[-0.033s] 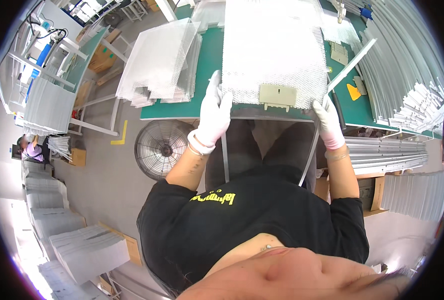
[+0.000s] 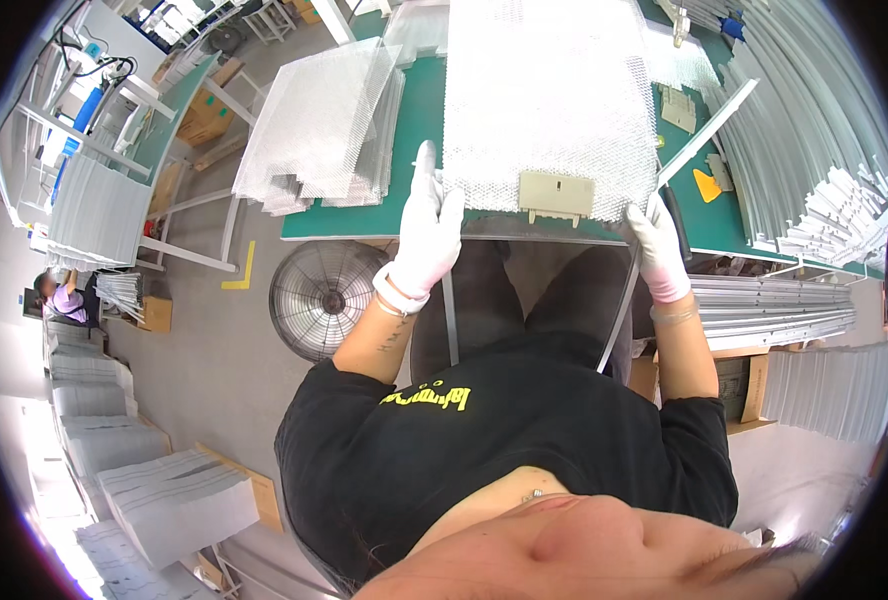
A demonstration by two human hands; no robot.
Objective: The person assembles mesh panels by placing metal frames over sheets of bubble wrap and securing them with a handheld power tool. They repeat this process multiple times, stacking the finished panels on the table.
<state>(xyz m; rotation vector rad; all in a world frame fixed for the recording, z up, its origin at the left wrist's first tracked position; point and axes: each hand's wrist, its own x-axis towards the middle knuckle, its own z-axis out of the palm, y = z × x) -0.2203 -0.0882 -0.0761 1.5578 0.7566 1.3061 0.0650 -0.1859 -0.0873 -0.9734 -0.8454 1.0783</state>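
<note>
A large white mesh sheet (image 2: 544, 100), seemingly the top of a pile, lies in front of me on the green table (image 2: 419, 110). My left hand (image 2: 432, 225), in a white glove, rests along its left edge, fingers stretched out and thumb apart against the mesh. At the near right corner is my right hand (image 2: 659, 245), also gloved, thumb and fingers apart and touching the edge. A beige plastic piece (image 2: 557, 194) with small prongs sits at the sheet's near edge, between the hands. Beside my right fingers a thin white bar (image 2: 709, 128) slants away.
More mesh sheets (image 2: 309, 120) are piled at the left. An orange-yellow piece (image 2: 706, 185) and another beige piece (image 2: 677, 108) lie on the right, before a row of white strips (image 2: 804, 130). A round floor fan (image 2: 329, 300) stands left of my legs. Another person (image 2: 64, 298) sits far left.
Both hands have shifted very slightly at the sheet's edges. The sheet and the beige piece look nearly the same.
</note>
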